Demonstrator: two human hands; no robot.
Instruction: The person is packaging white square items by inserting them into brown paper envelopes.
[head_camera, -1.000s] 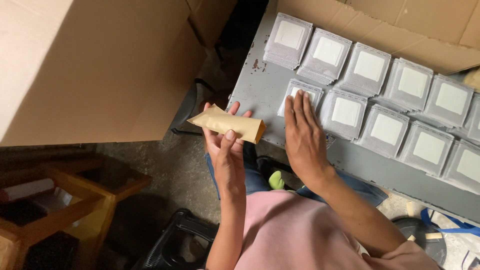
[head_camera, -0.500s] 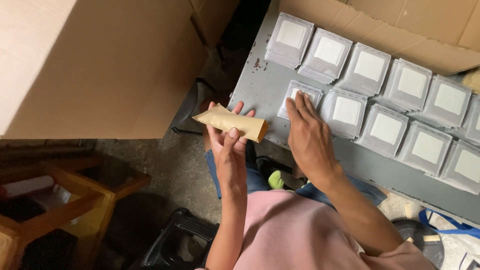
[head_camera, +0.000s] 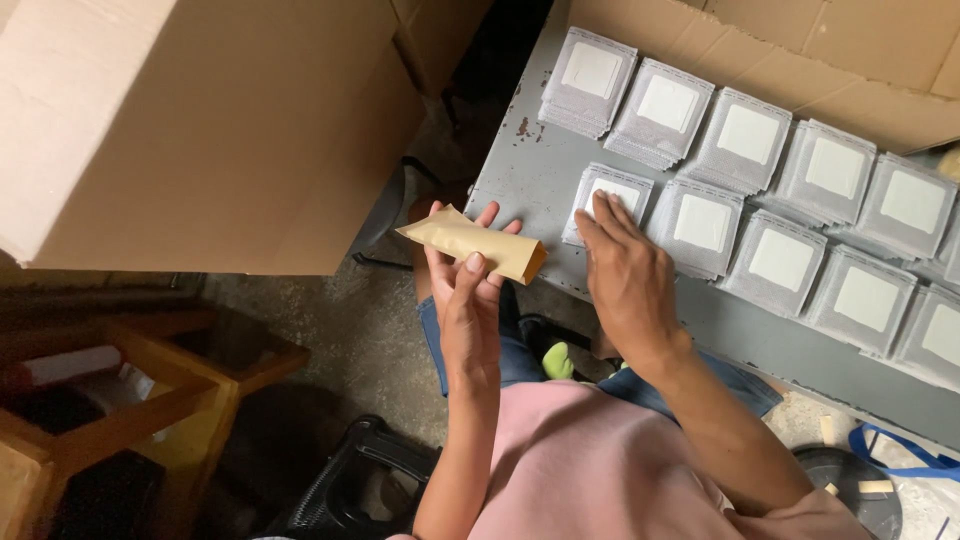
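Note:
My left hand (head_camera: 463, 290) holds a narrow tan paper pouch (head_camera: 472, 243) flat across its fingers, thumb on top, just off the edge of a grey metal table (head_camera: 530, 170). My right hand (head_camera: 628, 280) rests fingers-down on the nearest stack of grey sachets with white centres (head_camera: 607, 192) at the table's near edge. Several more stacks of the same sachets (head_camera: 745, 140) lie in two rows across the table.
A large cardboard box (head_camera: 200, 120) stands to the left, and more cardboard (head_camera: 800, 50) lines the table's far side. A wooden frame (head_camera: 130, 400) and a black crate (head_camera: 360, 480) sit on the floor below. A blue strap (head_camera: 900, 460) lies at the right.
My right hand has slid slightly back toward me on the nearest sachet stack. My left hand has kept the pouch almost still.

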